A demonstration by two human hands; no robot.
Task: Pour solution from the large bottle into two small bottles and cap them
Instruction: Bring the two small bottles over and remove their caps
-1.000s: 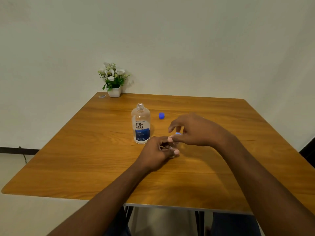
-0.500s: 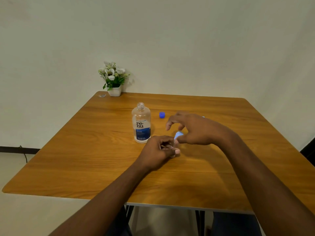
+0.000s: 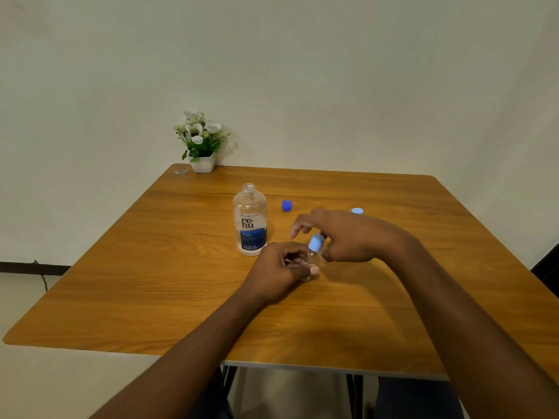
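Head view: small bottle [image 3: 308,263] half-hidden by left hand [image 3: 279,269]

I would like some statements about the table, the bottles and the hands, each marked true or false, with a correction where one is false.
1. The large bottle stands upright with its neck uncapped. True.
2. The left hand holds the small bottle. True.
3. The dark blue cap is screwed onto the large bottle. False: it lies on the table, to the right of that bottle.
4. The right hand rests flat on the table, away from the small bottle. False: it is at the light blue cap on top of the small bottle.
5. A flower pot stands at the table's far left corner. True.
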